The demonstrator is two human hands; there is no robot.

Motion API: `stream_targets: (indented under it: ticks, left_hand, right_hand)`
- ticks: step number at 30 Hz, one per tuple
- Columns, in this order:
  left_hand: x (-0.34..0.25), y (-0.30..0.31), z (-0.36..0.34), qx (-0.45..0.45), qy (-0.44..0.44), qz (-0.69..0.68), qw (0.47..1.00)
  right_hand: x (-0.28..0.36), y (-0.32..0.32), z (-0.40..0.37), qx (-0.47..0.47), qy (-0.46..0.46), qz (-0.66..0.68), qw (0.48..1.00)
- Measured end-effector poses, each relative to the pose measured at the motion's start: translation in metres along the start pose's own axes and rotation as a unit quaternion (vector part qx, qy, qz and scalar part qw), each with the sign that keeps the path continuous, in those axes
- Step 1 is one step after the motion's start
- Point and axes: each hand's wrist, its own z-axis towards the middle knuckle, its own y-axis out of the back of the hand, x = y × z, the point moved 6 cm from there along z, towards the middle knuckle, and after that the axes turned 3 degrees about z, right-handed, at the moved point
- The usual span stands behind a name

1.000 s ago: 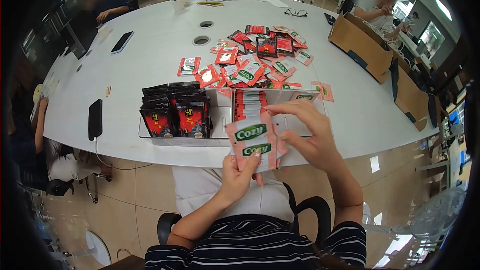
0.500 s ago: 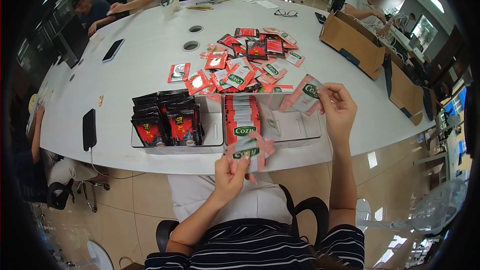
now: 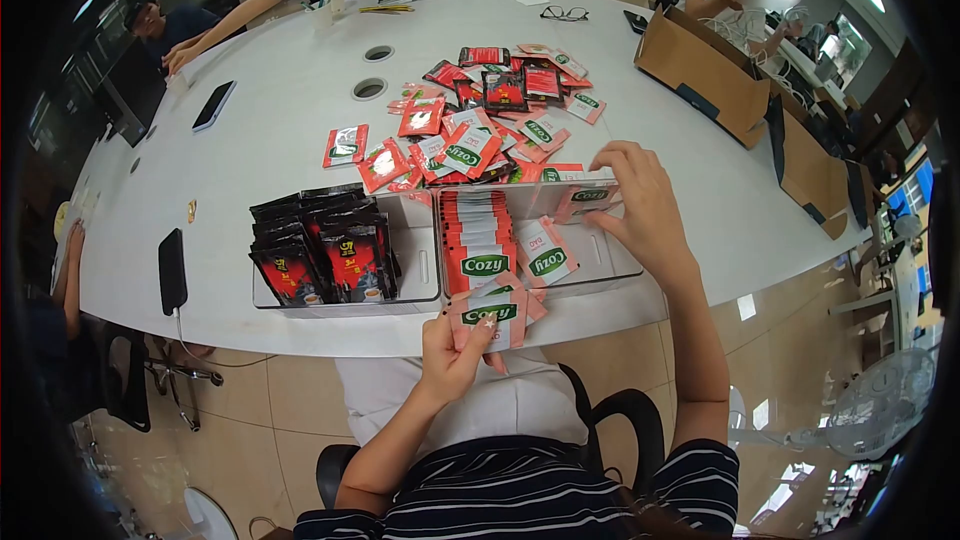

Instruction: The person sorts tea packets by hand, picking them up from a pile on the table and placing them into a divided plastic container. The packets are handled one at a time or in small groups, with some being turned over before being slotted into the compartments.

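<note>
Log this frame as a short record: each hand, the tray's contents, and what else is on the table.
left hand: grips a small stack of pink-and-white Cozy paper sachets at the table's near edge
right hand: over the clear plastic divided tray, fingertips on a single pink Cozy sachet; grip unclear
tray left: black-and-red coffee sachets, upright
tray middle: row of Cozy sachets
table: white table, loose pile of red and pink sachets, black phone
</note>
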Motion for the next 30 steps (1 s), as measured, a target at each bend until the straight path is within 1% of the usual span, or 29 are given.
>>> stream_targets:
  ticks: [2,5,8,14,17,20,23,26,30]
  left_hand:
    - [0.0,0.0,0.0,0.006,0.006,0.016,1.0]
    - [0.001,-0.001,0.0,0.019,0.016,0.029,0.999]
    - [0.005,-0.001,0.001,0.029,0.025,0.038,0.999]
    - [0.005,-0.001,0.001,0.027,0.036,0.037,0.998]
    - [0.003,-0.001,0.001,0.026,0.046,0.027,0.998]
    - [0.003,-0.002,0.002,0.036,0.054,0.017,0.998]
    - [0.001,-0.003,0.003,0.049,0.054,0.021,0.997]
    - [-0.001,-0.004,0.003,0.064,0.053,0.045,0.996]
    - [0.0,-0.004,0.002,0.056,0.05,0.025,0.997]
  right_hand:
    - [0.003,-0.004,0.005,0.023,0.018,0.002,1.0]
    - [-0.015,-0.002,0.017,0.049,0.023,-0.011,0.998]
    - [-0.017,-0.004,0.021,0.08,0.019,0.017,0.996]
    - [-0.016,-0.005,0.018,0.094,0.021,-0.003,0.995]
    - [-0.003,-0.002,0.014,0.069,0.054,-0.013,0.996]
    - [0.016,0.009,0.015,0.007,0.091,-0.026,0.995]
    - [0.024,0.008,0.01,0.024,0.095,-0.038,0.994]
    - [0.021,-0.007,-0.001,0.069,0.016,0.046,0.996]
    - [0.018,-0.031,-0.011,0.174,-0.035,-0.019,0.984]
